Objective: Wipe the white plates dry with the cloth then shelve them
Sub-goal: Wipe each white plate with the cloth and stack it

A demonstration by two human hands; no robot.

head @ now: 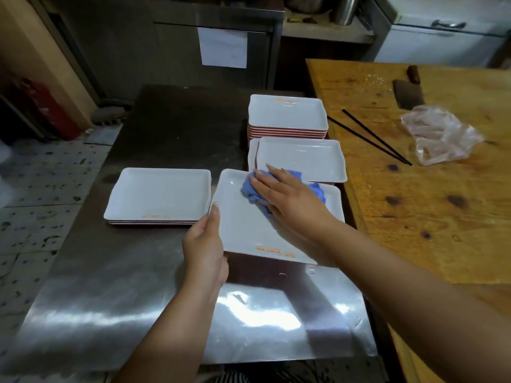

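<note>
The plate in work (249, 230) is a white rectangular dish held tilted just above the steel table (154, 299), directly in front of the near stack (301, 158) of like plates. Left of the plate in work sits a low pile (159, 193) of two or three plates; behind the near stack stands a taller stack (287, 111).

Handling: the plate appears rigid, glazed and breakable (probably slick while damp). Take hold at the raised rim, not the flat centre, and support one edge during wiping.

Hand pose: the left hand (204, 244) grips the plate's left rim, thumb over the top edge and fingers curled beneath. The right hand (284, 193) lies flat, fingers straight and slightly spread, pressing the blue cloth (253, 192) onto the plate's far half. Both forearms reach forward from the lower frame edge.

No shelf can be identified in view.
</note>
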